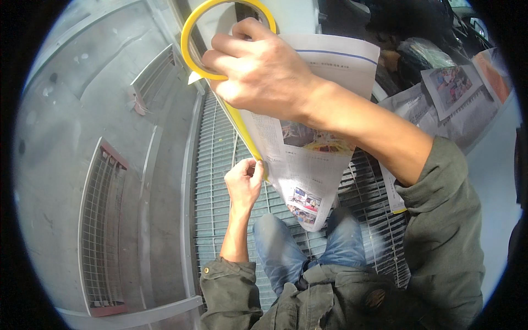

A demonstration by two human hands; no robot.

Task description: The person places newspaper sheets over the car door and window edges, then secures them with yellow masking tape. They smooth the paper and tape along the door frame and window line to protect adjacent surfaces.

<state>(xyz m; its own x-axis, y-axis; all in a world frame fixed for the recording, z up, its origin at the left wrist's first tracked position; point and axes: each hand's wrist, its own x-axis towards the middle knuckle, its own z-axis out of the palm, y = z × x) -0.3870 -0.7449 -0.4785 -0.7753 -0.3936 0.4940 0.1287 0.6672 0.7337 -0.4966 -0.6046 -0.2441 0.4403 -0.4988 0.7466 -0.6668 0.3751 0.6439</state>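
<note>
My right hand (pixel 258 71) is raised at the top, its fingers closed around a roll of yellow masking tape (pixel 185 48). From the roll a strip of yellow tape (pixel 242 127) runs down along the left edge of a printed newspaper sheet (pixel 322 173). Lower down, my left hand (pixel 243 184) pinches that taped edge between thumb and fingers. The sheet hangs in front of me, partly covered by my right hand and forearm, and its bottom corner dangles above my legs.
Under my feet is a metal grating (pixel 214 159). A grey wall (pixel 55 165) with mesh-fronted frames (pixel 102 231) stands on the left. At right, more newspaper sheets (pixel 448 91) lie over a pale, smooth panel (pixel 495 181), with a dark, cluttered opening behind.
</note>
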